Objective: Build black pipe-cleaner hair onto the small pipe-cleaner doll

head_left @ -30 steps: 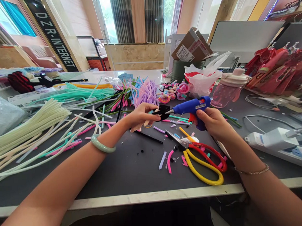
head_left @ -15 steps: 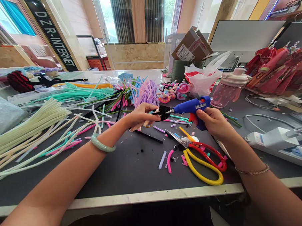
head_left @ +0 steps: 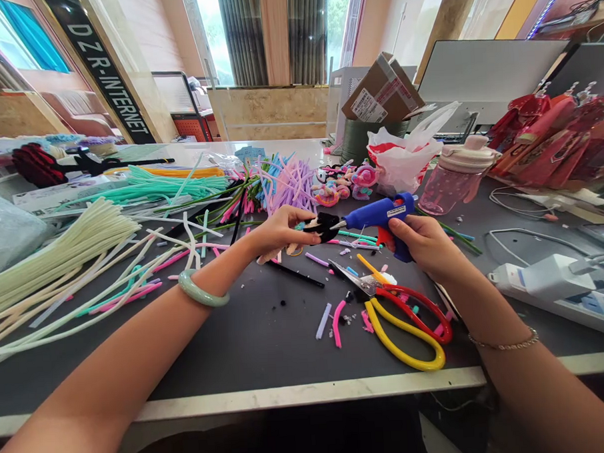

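Note:
My left hand [head_left: 281, 233] pinches a small black fuzzy piece [head_left: 327, 227], which looks bent from pipe cleaner, with some pale material under the fingers. A blue hot glue gun [head_left: 376, 214] with an orange-red trigger is gripped in my right hand [head_left: 419, 241]. Its metal nozzle points left and meets the edge of the black piece; whether glue is coming out is too small to tell. Below the gun lie scissors [head_left: 406, 322] with one red and one yellow handle, blades partly apart. Short pink and lilac pipe cleaner offcuts [head_left: 339, 324] lie beside them.
Cream pipe cleaners [head_left: 57, 254] spread over the left of the grey table, with green ones [head_left: 165, 186] and a lilac bunch [head_left: 293, 183] behind. To the right stand a pink bottle [head_left: 453, 180], a white plastic bag [head_left: 404, 155] and a power strip [head_left: 555, 295] with plugs and cables.
The black piece is turned slightly at the nozzle, and the glue gun has shifted a little left. Both hands keep their hold. The whole view has moved very slightly.

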`<state>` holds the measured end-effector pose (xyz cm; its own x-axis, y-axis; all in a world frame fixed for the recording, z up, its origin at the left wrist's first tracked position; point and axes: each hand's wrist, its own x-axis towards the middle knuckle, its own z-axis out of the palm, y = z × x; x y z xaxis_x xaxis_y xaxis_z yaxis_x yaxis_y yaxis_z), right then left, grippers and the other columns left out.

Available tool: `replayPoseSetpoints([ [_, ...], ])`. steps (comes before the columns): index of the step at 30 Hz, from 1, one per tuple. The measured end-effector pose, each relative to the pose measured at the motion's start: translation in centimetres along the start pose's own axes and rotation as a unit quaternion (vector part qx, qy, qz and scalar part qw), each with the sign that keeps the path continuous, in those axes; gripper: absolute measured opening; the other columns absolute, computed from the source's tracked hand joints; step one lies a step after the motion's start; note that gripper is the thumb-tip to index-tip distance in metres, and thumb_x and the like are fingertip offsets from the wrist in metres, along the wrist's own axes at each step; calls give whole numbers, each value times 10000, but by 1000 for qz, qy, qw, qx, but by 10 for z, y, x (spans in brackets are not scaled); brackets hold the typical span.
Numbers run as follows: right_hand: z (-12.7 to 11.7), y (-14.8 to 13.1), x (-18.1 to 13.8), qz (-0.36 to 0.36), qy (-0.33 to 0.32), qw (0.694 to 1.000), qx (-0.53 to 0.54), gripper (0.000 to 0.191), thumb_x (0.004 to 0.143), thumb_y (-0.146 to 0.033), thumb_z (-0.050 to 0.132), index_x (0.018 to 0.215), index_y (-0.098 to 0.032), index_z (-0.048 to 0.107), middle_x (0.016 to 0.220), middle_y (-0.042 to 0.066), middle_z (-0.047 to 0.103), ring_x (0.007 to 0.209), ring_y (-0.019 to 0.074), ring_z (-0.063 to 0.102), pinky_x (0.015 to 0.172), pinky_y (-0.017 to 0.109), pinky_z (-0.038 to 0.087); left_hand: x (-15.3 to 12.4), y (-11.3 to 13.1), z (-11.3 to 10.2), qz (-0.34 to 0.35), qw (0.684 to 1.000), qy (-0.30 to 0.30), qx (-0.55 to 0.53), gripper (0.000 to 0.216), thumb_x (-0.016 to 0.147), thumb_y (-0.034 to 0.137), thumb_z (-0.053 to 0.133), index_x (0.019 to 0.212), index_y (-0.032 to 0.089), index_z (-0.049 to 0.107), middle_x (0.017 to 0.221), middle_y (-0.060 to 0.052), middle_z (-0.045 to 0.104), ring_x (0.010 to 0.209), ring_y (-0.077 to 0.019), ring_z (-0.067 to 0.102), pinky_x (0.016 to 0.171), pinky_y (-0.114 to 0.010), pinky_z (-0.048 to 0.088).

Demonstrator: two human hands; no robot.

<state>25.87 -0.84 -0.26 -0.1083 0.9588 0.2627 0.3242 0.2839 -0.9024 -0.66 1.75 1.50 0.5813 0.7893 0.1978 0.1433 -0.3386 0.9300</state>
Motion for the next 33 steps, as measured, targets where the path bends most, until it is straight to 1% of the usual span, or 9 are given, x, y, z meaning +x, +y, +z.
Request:
replayPoseSetpoints([
  [4,-1,2,1,3,-8,1000,4,577,655,-747,622,535,-192,517,461,-6,516,400,79,398,378,218,285,1,-2,-1,36,998,10,46,138,629,271,729,687,148,711,616,-2,563,615,-124,509,541,-229,412],
  [6,-1,3,2,13,-6,1000,7,578,645,-751,629,542,-192,517,453,-10,509,398,80,396,378,217,284,1,-2,-1,43,997,10,61,135,640,273,725,691,149,712,624,-4,567,637,-133,514,571,-243,416],
  [10,-2,5,2,24,-3,1000,15,601,613,-775,638,554,-188,525,448,-15,502,413,81,404,392,213,294,1,1,-1,45,996,12,78,139,630,264,739,689,142,704,618,4,562,623,-127,507,573,-241,400],
  [16,-3,7,2,48,-7,998,32,630,561,-799,657,541,-180,539,453,-13,517,423,77,411,406,213,294,1,5,-2,48,996,6,76,127,626,244,757,663,141,692,601,18,551,588,-103,486,570,-228,374],
  [20,-2,7,2,57,-10,997,53,621,551,-784,680,536,-177,546,459,-13,523,426,76,422,407,211,291,1,4,-5,61,993,-3,100,135,641,247,756,636,145,668,605,22,537,609,-104,476,587,-232,358],
  [24,-1,5,1,70,-11,995,67,624,514,-780,704,524,-178,542,452,-16,514,421,78,430,405,214,296,2,6,-6,64,990,0,123,162,646,258,756,636,147,638,622,30,521,630,-103,458,597,-230,343],
  [29,-2,7,1,71,-17,994,75,608,554,-764,698,534,-172,559,468,-11,532,434,76,438,419,210,306,1,12,-5,58,991,-3,124,196,621,254,764,613,131,612,611,43,492,633,-94,435,617,-228,341],
  [33,-3,10,1,69,-25,994,78,595,586,-750,692,543,-168,572,480,-6,544,449,76,443,430,208,309,1,12,-5,54,992,-9,113,182,626,241,758,608,132,612,609,41,502,625,-91,437,614,-229,345],
])
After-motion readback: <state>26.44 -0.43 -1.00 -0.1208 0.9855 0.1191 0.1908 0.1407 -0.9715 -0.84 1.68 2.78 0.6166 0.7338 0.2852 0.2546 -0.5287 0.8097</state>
